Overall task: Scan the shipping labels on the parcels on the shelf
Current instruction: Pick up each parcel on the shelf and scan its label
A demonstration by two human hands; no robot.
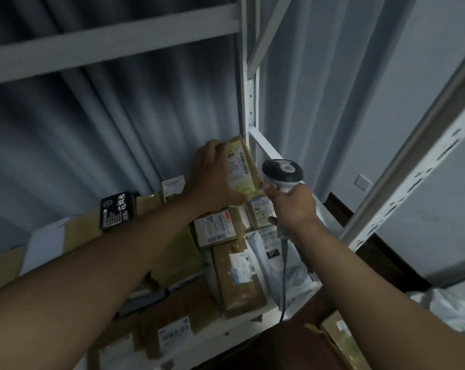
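My left hand [212,174] grips a brown cardboard parcel [246,166] and holds it tilted up at the back right of the shelf, its white shipping label facing me. My right hand [292,204] grips the handle of a white and grey barcode scanner [283,170], whose head sits just right of that parcel. The scanner's cable [284,268] hangs down from my right hand. Below both hands lie several more taped cardboard parcels [218,228] with labels, and a grey plastic mailer [274,255].
The white metal shelf [250,324] has upright posts at the back right [251,102] and near right [412,180]. A black box with white lettering [117,210] stands at the left. Grey curtains hang behind. An open carton [335,340] sits below right.
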